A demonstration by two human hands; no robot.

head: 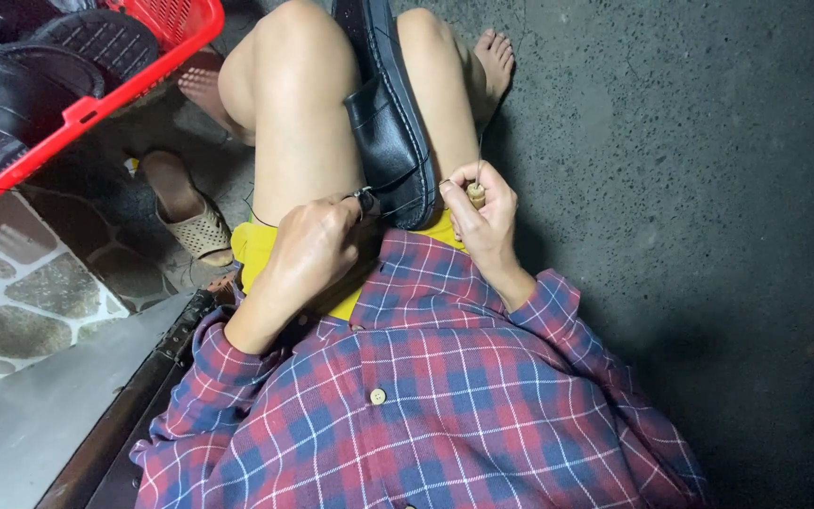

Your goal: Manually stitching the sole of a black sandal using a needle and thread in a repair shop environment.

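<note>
Black sandal: clamped between our knees; our left hand pinching its rear edge, our right hand closed round a wooden-handled awl; red basket beside

I'm sitting low on a rough, dark concrete floor, a street-side shoe-repair spot by the look of it. A red plastic basket of black sandals stands up to my left; just below the basket lies stone-patterned paving (a doorstep, perhaps), and a tan sandal rests beside it.
</note>
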